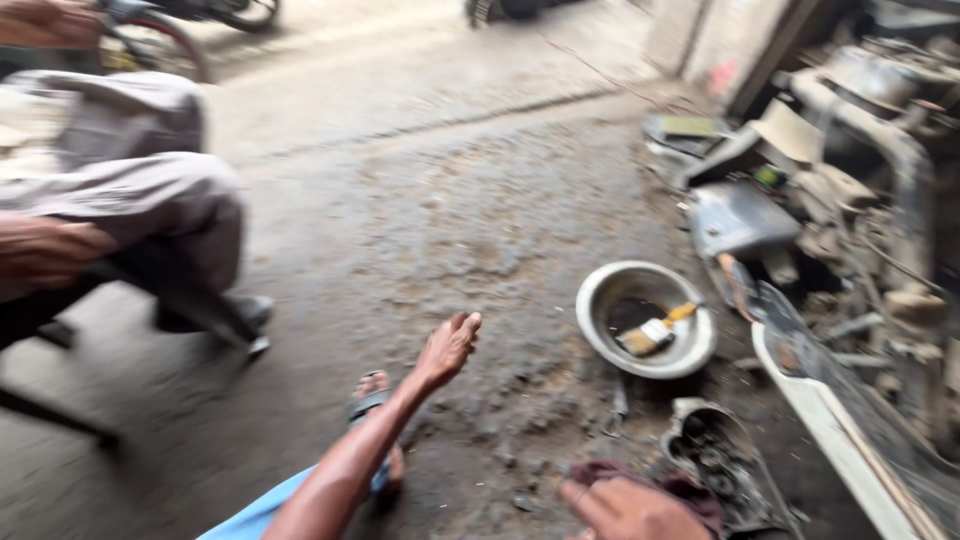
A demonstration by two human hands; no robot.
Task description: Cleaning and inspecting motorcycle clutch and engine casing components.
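My left hand (449,346) hangs out over the dirty concrete floor with the arm stretched forward, fingers loosely apart, holding nothing. My foot in a sandal (375,400) lies just below it. At the bottom edge my right hand (622,511) lies on a dark red rag (690,487) and seems to grip it, next to a greasy metal engine part (722,452). A round metal bowl (645,320) with dark liquid and a yellow-handled brush (655,332) stands on the floor beyond my right hand. The view is blurred.
Another person sits at the left on a dark chair (190,300), knees in grey trousers (150,190), a hand (45,250) on the thigh. A stripped vehicle frame with dusty parts (850,230) fills the right side. A small tool (617,410) lies near the bowl.
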